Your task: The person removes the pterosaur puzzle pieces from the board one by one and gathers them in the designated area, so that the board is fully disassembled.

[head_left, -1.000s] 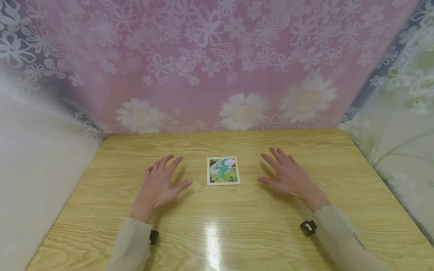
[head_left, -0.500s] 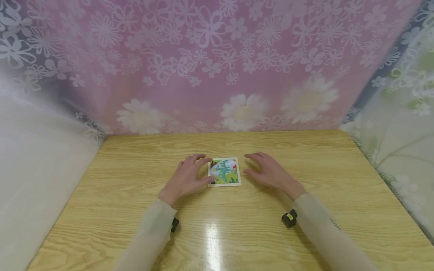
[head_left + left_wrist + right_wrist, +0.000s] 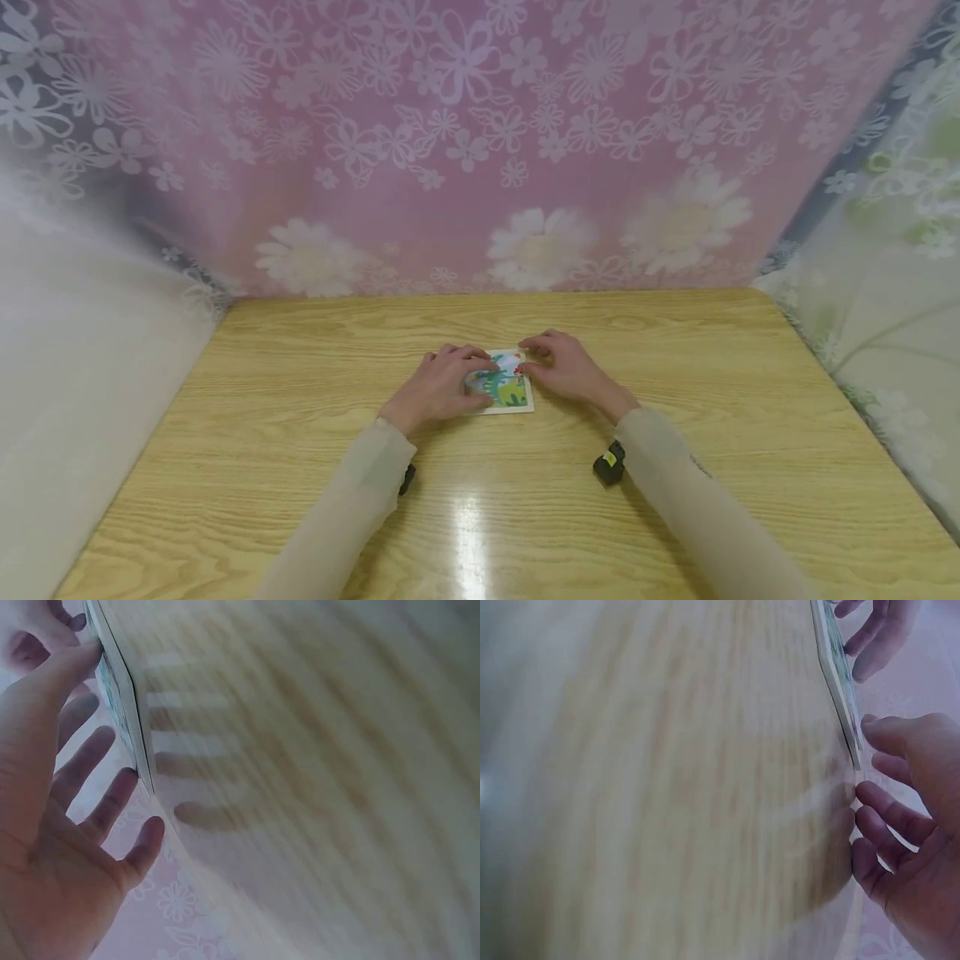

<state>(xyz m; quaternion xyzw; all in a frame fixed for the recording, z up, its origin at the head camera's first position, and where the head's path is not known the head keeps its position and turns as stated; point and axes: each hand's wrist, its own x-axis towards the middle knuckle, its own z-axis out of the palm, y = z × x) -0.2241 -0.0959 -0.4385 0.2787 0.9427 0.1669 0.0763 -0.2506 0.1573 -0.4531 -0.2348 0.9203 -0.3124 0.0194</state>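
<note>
A small square picture puzzle board (image 3: 513, 400) lies flat on the table, with a pale border and a green dinosaur on it. My left hand (image 3: 442, 385) covers its left part, the thumb and fingers spread over the picture. In the left wrist view the left thumb (image 3: 71, 667) rests on the board near its edge, and the fingers reach along its far side. My right hand (image 3: 566, 371) is at the upper right corner. The right thumb (image 3: 885, 735) lies at the board's face there, while the other right fingers bend loosely beside the corner, near the tabletop.
The wood-grain table (image 3: 300, 500) extends on all sides of the board. A pink flowered curtain (image 3: 450, 167) hangs along its back edge, with pale cloths at left and right. A black wrist camera (image 3: 609, 463) hangs below the right sleeve.
Both hands have moved inward from either side. The left hand has come over the board's left part, and the right hand has reached its upper right corner. The board has hardly moved.
</note>
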